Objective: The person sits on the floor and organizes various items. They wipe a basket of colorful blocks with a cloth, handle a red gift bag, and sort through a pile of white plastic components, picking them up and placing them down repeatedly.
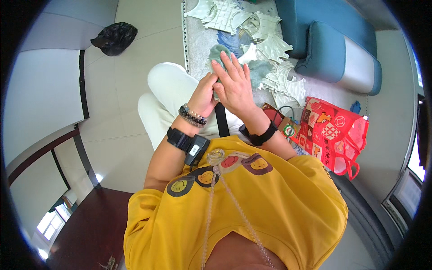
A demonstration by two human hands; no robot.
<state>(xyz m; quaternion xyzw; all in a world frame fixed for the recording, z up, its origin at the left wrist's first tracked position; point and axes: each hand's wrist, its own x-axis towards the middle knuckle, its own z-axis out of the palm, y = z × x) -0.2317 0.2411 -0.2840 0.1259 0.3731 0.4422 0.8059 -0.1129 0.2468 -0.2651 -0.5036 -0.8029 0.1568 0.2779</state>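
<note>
In the head view a fluffy grey-green cloth (218,51) lies at my two hands, above my lap. My left hand (201,96) is curled at its near side, the thumb pointing up and the fingers mostly hidden. Laid over the cloth is my right hand (233,81), back upward, its fingers straight and slightly apart and its thumb beside the left one. More fluffy grey-green fabric (260,71) shows to the right of that hand. Just past the fingertips is a white plastic piece (249,54). Anything under the palms is hidden.
Several pale lattice plastic panels (222,15) are spread over the grey sofa seat (199,50), with blue plastic film (229,42) among them. Blue cushions (325,50) stand to the right. A red shopping bag (332,131) sits nearer me; a black plastic bag (115,38) lies on the floor.
</note>
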